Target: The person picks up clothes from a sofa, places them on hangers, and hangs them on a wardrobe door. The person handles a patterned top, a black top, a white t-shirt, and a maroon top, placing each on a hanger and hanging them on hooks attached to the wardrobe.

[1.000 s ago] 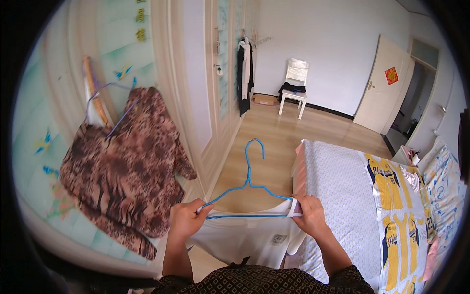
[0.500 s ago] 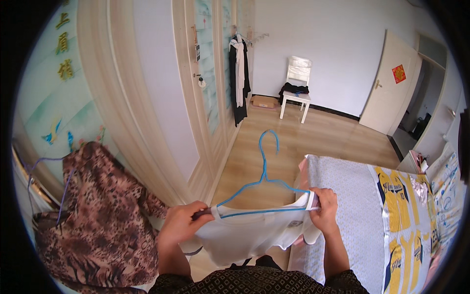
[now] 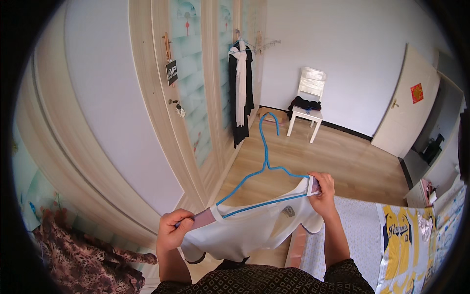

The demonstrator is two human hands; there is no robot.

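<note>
A white shirt with mauve shoulder panels hangs in front of me on a blue hanger. The hanger's arms sit inside the neckline and its hook points up and away. My left hand is closed on the left shoulder, thumb on top, with a strip of mauve panel showing between it and the hanger's end. My right hand pinches the right shoulder close to the other end of the hanger. The shirt's lower part droops toward my body.
A bed with a pale sheet and yellow printed fabric lies at the right. Wardrobe doors line the left, near a brown patterned garment. Farther off are hanging clothes, a white chair with dark cloth, and a door.
My left hand has slid outward along the shoulder, baring more of the mauve panel. My view has shifted toward the wardrobe and chair, which look nearer; less of the patterned garment shows.
</note>
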